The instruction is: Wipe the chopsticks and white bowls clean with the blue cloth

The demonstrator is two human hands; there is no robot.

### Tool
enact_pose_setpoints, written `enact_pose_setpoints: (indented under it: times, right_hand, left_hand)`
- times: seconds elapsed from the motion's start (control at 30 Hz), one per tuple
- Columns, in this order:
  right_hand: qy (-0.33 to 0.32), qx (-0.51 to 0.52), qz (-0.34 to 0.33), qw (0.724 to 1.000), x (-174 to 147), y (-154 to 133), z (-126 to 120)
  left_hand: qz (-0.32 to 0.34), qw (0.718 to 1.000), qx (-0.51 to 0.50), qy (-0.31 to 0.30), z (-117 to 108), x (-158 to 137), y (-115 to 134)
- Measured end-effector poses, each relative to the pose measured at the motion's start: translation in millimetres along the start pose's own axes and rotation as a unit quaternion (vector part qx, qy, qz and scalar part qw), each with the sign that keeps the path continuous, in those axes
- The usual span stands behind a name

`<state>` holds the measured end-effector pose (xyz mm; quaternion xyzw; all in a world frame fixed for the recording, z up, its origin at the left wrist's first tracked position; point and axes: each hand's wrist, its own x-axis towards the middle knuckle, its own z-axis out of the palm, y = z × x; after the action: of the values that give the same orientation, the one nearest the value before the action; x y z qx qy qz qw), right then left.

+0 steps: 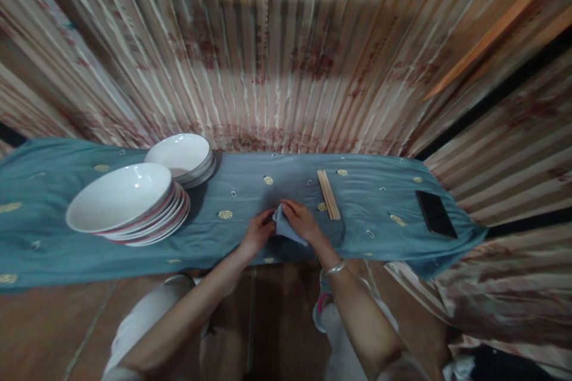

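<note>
A small light-blue cloth is bunched between my two hands, above the front half of the covered table. My right hand grips it from the right, with fingers wrapped over its top and a loose corner hanging below the palm. From the other side, my left hand closes its fingertips on the cloth's left edge. Whether anything lies inside the folds is hidden. Just right of my hands lies a bundle of wooden chopsticks, side by side and untouched.
To the left stand a tall stack of large white bowls with red rims and a smaller bowl stack behind it. A black phone lies near the right end of the teal tablecloth. A patterned curtain hangs behind the table.
</note>
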<state>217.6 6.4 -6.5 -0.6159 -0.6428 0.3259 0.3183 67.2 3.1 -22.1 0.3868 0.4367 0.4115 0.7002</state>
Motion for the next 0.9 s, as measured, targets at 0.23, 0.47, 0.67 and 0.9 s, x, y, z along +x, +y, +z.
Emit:
enact_pose_setpoints:
  times: [0.23,0.47,0.67,0.9]
  right_hand:
    - [-0.023,0.106,0.019,0.994,10.5,-4.6,32.1]
    - [-0.018,0.153,0.004,0.988,22.9,-9.7,57.6]
    - [0.0,0.124,-0.018,0.992,19.5,-20.6,74.4]
    - [-0.019,0.116,-0.031,0.993,16.6,-31.6,84.7]
  left_hand:
    - [0.015,0.999,-0.023,0.027,-27.4,-2.2,1.6]
    - [0.007,0.998,0.01,0.056,-52.8,-5.2,10.2]
    - [0.004,0.998,0.01,0.069,-69.1,-11.7,18.8]
    - [0.019,0.998,0.018,0.052,-81.3,-24.1,20.6]
